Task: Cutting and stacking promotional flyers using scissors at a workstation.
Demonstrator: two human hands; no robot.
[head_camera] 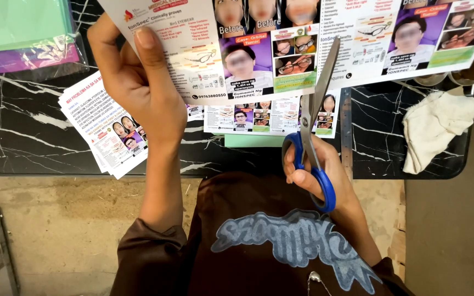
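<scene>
scissors (315,118) with blue handles in right hand (316,172) fingers bite glossy printed sheet (303,38), left hand (133,82) pinching it.

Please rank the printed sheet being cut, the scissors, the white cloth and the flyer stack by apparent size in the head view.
1. Printed sheet, though it is held nearest the camera.
2. Flyer stack, partly hidden by the left hand.
3. Scissors and white cloth look alike.

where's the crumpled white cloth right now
In the head view, the crumpled white cloth lies at the right end of the black marble-patterned table, right of the blue-handled scissors.
</scene>
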